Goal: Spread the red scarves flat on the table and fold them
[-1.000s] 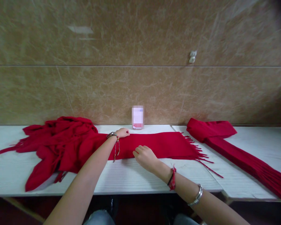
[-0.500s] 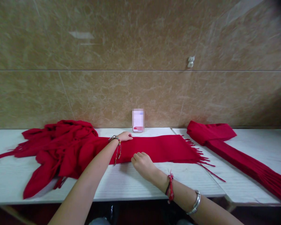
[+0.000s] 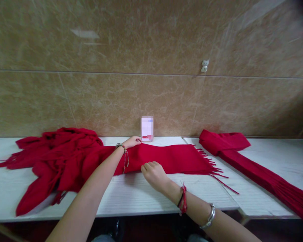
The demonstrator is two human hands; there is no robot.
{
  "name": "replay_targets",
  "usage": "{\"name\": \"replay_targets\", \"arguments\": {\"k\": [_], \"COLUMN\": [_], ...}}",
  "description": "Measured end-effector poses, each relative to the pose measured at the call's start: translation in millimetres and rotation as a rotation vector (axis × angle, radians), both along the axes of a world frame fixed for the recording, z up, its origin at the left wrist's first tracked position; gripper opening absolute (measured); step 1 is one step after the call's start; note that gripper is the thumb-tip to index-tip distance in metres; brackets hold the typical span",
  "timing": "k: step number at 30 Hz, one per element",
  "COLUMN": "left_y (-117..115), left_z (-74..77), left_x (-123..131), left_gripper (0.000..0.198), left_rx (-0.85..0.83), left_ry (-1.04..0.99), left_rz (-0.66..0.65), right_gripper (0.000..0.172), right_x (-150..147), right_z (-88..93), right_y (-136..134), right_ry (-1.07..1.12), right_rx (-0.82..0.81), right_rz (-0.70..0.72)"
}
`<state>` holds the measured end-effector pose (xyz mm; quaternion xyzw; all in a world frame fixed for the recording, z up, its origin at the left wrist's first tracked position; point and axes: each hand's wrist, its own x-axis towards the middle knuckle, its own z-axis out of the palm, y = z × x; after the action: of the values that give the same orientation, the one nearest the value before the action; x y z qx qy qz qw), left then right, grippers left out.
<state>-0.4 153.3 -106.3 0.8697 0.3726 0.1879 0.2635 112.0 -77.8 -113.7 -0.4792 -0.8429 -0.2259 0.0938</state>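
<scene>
A red fringed scarf (image 3: 171, 158) lies flat along the white table (image 3: 146, 195), its fringe pointing right. My left hand (image 3: 132, 141) reaches across and pinches the scarf's far edge, fingers closed on the cloth. My right hand (image 3: 153, 171) has its fingers curled on the scarf's near edge, close to the middle. The scarf's left part runs into a loose heap of red scarves (image 3: 58, 158).
A small pink-and-white card (image 3: 147, 128) stands against the marble wall behind the scarf. On a second white table (image 3: 275, 158) at the right lies another folded red scarf (image 3: 252, 168), stretching toward the front right corner.
Both hands stay on the scarf's edges. The right hand has slid slightly left along the near edge, and the view has shifted a little.
</scene>
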Motion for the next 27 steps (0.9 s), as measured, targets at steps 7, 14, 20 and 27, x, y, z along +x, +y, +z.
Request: {"name": "replay_targets", "arguments": {"k": [7,14,20,27], "left_y": [-3.3,-14.6,-24.3,-39.7], "left_z": [29.5,60.3,90.6,105.6], "left_x": [11.6,40.4,91.5,164.2], "left_gripper": [0.024,0.028,0.024,0.023], "left_rx": [-0.030,-0.016,-0.002,-0.042], "left_ry": [-0.192,-0.305,-0.348,-0.351], "left_rz": [-0.028,-0.039,-0.092,-0.171], "right_gripper": [0.008,0.012,0.017,0.022], "right_x": [11.6,46.8,90.4,146.4], "right_z": [15.1,40.2,58.0,71.5], "right_y": [-5.0,-14.8,-29.1,-46.3], "right_ry": [0.044,0.090,0.099,0.079], "right_rx": [0.184,0.351,0.452,0.533], "right_rz": [-0.004,-0.038,-0.102,-0.170]}}
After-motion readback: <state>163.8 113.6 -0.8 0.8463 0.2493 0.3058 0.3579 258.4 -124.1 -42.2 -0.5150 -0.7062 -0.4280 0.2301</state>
